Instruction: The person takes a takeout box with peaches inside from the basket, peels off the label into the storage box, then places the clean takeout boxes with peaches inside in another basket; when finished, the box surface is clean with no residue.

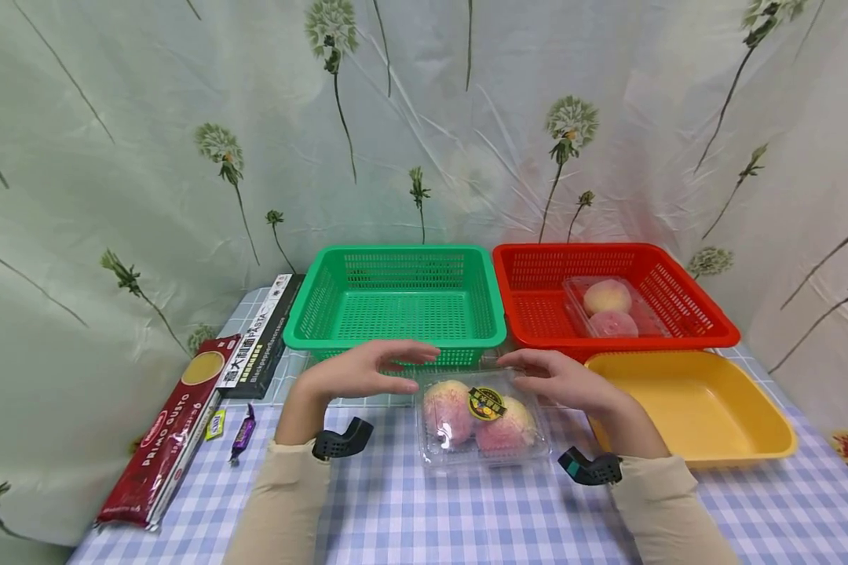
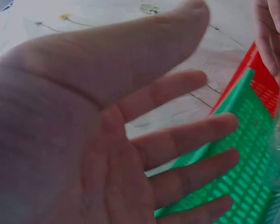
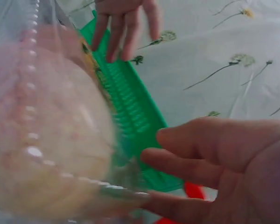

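Note:
A clear plastic box with two pink-and-yellow peaches and a black-and-yellow label is in front of me on the checked cloth. My left hand hovers by its upper left side, fingers extended and apart from it. The left wrist view shows that palm with spread fingers and nothing in it. On the other side, my right hand reaches over the upper right corner with gently bent fingers. In the right wrist view one fingertip meets the box's edge; whether it presses there I cannot tell.
Behind the box stand a green basket and a red basket with another peach box inside. A yellow tray is at right. Left lie a black pasta box, a red packet and two small candies.

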Available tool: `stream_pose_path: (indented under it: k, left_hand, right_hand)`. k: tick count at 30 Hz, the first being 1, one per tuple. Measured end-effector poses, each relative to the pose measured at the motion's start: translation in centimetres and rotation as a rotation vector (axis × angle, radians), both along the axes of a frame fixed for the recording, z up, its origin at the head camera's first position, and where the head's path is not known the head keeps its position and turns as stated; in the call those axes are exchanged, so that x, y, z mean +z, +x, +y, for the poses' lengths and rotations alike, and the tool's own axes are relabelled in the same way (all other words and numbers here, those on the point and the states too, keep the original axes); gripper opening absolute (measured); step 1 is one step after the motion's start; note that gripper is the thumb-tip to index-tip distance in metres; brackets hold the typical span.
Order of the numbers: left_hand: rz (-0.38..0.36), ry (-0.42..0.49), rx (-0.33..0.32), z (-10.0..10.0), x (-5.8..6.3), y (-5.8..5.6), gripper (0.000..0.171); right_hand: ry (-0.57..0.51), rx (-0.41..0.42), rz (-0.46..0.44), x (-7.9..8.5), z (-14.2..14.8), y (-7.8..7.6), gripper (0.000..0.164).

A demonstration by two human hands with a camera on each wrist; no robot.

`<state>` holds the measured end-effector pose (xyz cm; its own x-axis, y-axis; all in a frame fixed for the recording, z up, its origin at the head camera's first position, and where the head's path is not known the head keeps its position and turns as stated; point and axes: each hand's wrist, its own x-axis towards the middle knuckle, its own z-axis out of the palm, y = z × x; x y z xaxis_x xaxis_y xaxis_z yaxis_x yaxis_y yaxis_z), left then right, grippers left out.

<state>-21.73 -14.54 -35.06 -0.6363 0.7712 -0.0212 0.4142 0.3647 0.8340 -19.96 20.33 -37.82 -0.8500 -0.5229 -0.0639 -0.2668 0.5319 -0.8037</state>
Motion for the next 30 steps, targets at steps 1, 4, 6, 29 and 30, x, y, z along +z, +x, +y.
stream_pose_path:
  k: [1,4,6,29,30]
  left_hand:
    - [-0.01,-0.005,-0.009,0.1,-0.2,-0.1,0.055]
    - [-0.028,-0.036,-0.019,0.5,-0.9,-0.4,0.059]
    - [-0.011,-0.077,-0.023,1.0,-1.2,-0.5,0.063]
    - [0.007,-0.131,-0.016,4.0,-4.6,-1.2,0.087]
    - [0.013,-0.121,-0.013,4.0,-4.8,-1.3,0.086]
  right_hand:
    - [0.024,0.0,0.019,0.3,0.1,0.2,0.037]
    - [0.058,-0.02,0.075,1.3,0.4,0.7,0.036]
    - [0.063,-0.04,0.112,1.9,0.5,0.9,0.034]
    - [0.054,0.065,0.164,0.2,-2.3,0.8,0.041]
    - [0.075,0.057,0.184,0.1,-2.4,0.8,0.041]
